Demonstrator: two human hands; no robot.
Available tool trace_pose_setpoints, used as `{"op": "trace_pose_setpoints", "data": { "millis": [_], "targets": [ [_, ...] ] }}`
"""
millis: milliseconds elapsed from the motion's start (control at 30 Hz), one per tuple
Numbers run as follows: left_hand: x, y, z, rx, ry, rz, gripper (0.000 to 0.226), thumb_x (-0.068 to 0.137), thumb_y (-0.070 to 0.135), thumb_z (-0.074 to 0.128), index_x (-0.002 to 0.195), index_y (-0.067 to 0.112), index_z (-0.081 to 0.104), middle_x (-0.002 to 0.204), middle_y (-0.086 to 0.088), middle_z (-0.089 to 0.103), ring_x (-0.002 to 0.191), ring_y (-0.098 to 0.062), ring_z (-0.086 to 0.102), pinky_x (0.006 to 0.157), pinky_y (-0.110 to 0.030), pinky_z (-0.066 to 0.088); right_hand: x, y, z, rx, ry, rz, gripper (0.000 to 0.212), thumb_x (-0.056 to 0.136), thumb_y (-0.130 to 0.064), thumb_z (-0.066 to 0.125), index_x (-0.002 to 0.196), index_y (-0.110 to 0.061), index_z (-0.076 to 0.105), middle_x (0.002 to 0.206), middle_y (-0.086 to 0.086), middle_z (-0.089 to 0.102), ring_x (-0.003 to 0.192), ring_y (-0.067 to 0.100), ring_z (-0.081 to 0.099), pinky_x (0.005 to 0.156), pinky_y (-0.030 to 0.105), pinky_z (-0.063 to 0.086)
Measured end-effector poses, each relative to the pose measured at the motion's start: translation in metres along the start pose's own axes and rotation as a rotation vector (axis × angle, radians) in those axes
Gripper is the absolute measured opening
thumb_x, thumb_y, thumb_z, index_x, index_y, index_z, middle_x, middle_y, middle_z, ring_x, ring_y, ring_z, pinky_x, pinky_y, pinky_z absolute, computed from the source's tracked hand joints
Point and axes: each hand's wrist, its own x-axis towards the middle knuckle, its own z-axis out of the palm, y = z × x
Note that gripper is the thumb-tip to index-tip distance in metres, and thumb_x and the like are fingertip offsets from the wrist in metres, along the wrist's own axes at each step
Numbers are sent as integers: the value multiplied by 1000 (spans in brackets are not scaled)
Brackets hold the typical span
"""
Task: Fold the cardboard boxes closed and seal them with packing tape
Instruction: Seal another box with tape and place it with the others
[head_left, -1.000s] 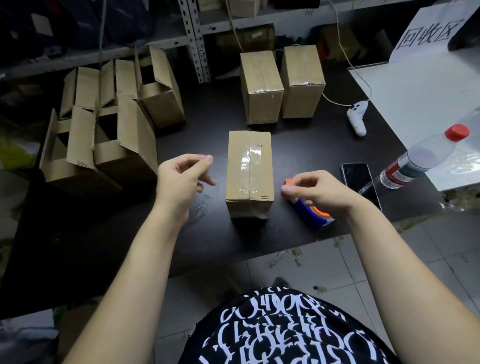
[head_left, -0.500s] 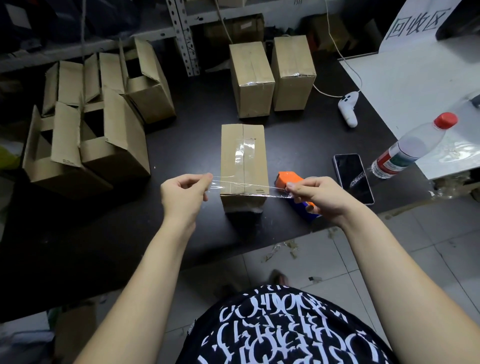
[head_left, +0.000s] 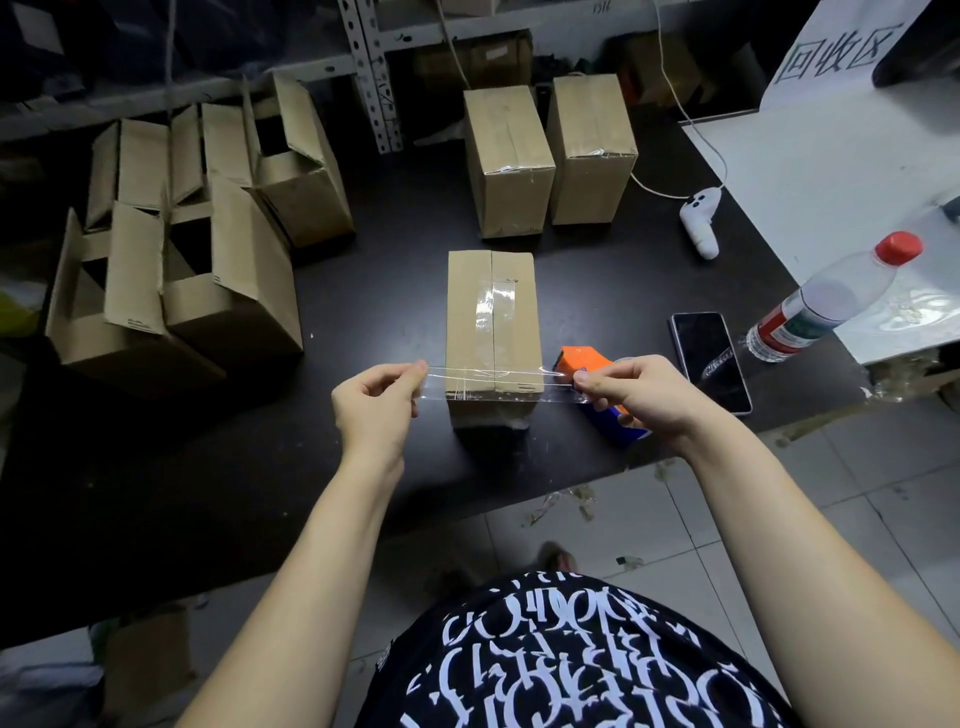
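Observation:
A closed cardboard box stands mid-table with clear tape along its top seam. A strip of clear tape is stretched crosswise over the box's near end. My left hand pinches the strip's left end, left of the box. My right hand pinches the right end, right of the box. An orange and blue tape dispenser lies on the table partly under my right hand.
Two sealed boxes stand at the back. Several open boxes crowd the left side. A phone, a water bottle and a white controller lie to the right. The black table's edge runs close to my body.
One second ago my hands were apart beside the box with no strip visible. Now a strip of tape is stretched between them above the box's near end.

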Motion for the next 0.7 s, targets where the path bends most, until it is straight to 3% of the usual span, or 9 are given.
{"op": "trace_pose_setpoints", "data": {
  "millis": [233, 400, 533, 700],
  "targets": [
    [4, -2, 1, 10, -29, 29, 7, 88, 21, 84, 83, 16, 82, 71, -5, 72, 62, -14, 59, 64, -31, 54, 3, 1, -5, 10, -39, -3, 20, 90, -33, 80, 79, -17, 81, 65, -6, 65, 61, 7, 52, 57, 21, 37],
    [10, -9, 1, 24, -49, 1, 8, 87, 23, 84, 83, 16, 82, 68, 1, 71, 60, -11, 58, 59, -25, 49, 12, 11, -3, -51, -8, -3, 23, 86, -41, 82, 78, -19, 83, 77, -1, 66, 72, 10, 57, 64, 28, 41],
    [14, -17, 2, 34, -53, -60, 10, 87, 22, 84, 82, 14, 82, 65, 3, 69, 58, -11, 54, 55, -21, 47, 18, 18, 4, 3, -18, 31, 28, 88, -37, 81, 89, -9, 81, 84, 6, 61, 79, 17, 53, 62, 28, 36],
    [21, -28, 5, -19, -100, -177, 12, 88, 22, 84, 85, 11, 81, 65, 2, 65, 56, -13, 49, 47, -22, 38, 21, 20, 16, 16, -44, 52, 21, 86, -40, 82, 85, -20, 84, 84, 4, 71, 81, 18, 60, 71, 35, 42]
  ]
}}
